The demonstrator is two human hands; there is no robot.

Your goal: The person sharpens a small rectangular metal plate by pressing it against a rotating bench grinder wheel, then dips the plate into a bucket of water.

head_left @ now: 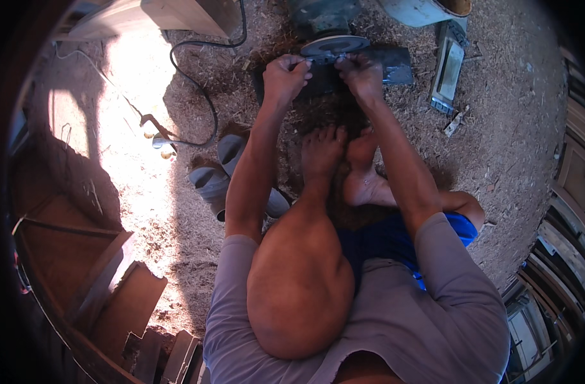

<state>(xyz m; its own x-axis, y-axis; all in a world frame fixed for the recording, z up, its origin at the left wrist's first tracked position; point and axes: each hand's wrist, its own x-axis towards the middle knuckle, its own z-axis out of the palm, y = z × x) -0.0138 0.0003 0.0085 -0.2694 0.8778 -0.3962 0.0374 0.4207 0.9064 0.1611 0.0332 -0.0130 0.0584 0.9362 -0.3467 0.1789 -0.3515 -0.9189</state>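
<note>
A bench grinder (323, 15) stands on the ground at the top, its grey round grinding wheel (334, 45) facing me. My left hand (286, 78) is at the wheel's near left edge, thumb and forefinger pinched together. At the near right edge is my right hand (361, 75), its fingers also closed. Between the fingertips, against the wheel's lower rim, lies a small, thin piece that seems to be gripped from both ends; it is too small and dark to name. Below both hands lies a dark flat plate (396, 65), partly covered by them.
A black cable (209, 96) loops on the shaving-strewn ground at left. Grey shoes (210, 181) sit beside my left arm. A long metal-edged tool (448, 70) lies right of the grinder, near a whitish container (420, 11). Wooden boards (126, 307) stand lower left; stacked frames (577, 173) line the right.
</note>
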